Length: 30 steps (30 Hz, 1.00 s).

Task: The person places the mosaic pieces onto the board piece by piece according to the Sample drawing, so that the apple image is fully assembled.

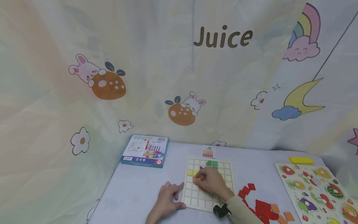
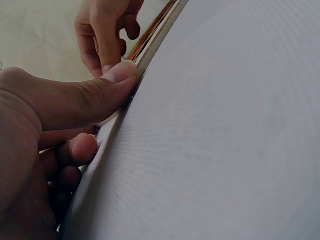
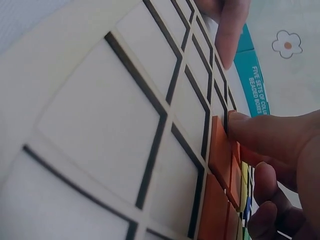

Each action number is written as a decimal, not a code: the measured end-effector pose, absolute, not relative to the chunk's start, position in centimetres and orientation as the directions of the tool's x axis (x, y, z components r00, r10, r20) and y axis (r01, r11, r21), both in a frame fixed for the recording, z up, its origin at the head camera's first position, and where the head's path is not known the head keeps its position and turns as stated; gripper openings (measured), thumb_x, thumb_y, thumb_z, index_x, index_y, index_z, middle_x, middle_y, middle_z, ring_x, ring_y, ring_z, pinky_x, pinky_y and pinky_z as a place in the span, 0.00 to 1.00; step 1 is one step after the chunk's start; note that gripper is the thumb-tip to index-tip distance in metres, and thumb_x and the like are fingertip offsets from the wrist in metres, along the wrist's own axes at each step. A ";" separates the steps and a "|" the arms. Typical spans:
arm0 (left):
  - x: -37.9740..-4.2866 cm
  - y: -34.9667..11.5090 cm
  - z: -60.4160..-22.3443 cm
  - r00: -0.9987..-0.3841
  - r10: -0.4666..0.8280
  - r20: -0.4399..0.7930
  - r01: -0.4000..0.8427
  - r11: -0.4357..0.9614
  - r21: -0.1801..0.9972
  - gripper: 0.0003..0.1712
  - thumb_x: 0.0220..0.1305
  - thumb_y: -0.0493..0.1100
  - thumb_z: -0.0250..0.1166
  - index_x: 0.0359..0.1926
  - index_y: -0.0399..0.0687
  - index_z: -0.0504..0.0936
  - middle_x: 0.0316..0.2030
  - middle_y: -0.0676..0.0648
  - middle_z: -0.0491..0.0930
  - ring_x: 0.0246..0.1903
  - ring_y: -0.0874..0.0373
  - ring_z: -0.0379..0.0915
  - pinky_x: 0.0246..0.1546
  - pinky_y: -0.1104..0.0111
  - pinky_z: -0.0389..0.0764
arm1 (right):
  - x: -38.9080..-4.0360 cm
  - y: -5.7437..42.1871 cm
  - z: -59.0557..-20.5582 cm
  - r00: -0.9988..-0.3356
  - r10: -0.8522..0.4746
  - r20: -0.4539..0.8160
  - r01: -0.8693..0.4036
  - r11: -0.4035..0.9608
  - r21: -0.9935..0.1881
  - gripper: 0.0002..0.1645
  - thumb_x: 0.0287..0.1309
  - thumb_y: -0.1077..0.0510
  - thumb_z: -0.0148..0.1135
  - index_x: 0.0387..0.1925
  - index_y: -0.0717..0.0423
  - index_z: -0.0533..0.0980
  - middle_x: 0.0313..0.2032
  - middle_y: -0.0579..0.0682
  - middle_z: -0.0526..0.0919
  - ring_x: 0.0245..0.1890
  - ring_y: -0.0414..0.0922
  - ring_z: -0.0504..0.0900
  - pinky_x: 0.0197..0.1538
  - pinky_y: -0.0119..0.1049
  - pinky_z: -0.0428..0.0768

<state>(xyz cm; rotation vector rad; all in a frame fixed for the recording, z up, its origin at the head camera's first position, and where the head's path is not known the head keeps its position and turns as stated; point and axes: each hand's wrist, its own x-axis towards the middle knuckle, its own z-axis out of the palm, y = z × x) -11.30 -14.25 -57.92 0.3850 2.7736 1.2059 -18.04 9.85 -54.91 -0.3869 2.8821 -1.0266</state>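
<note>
A square grid board (image 1: pixel 191 193) lies on the table with coloured tiles in some cells. My right hand (image 1: pixel 213 181) is over its middle, pinching an orange square tile (image 1: pixel 195 179) at the left of the pattern. In the right wrist view, my thumb (image 3: pixel 247 125) touches that tile beside other orange tiles (image 3: pixel 215 200) in their cells. My left hand (image 1: pixel 167 197) rests at the board's left edge, forefinger and thumb spread against it. The left wrist view shows the left thumb (image 2: pixel 120 75) on the board's rim. Green tiles (image 1: pixel 211 164) and yellow tiles (image 1: pixel 192 172) sit farther up the board.
Loose red tiles (image 1: pixel 263 207) and orange tiles (image 1: pixel 289 216) lie right of the board. A small cake picture card (image 1: pixel 208 152) is behind it. A bead-set box (image 1: pixel 144 151) stands back left; a fruit puzzle board (image 1: pixel 316 189) and yellow block (image 1: pixel 301 160) are at right.
</note>
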 end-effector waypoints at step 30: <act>-11.3 -14.1 -57.9 -0.966 0.257 -0.004 0.172 0.656 0.735 0.49 0.43 0.54 0.87 0.69 0.53 0.82 0.25 0.62 0.69 0.33 0.68 0.56 0.39 0.67 0.56 | -19.0 12.2 -54.8 -0.963 -0.261 0.069 -0.231 0.667 -0.708 0.11 0.56 0.46 0.80 0.39 0.43 0.91 0.32 0.36 0.83 0.34 0.37 0.73 0.37 0.33 0.72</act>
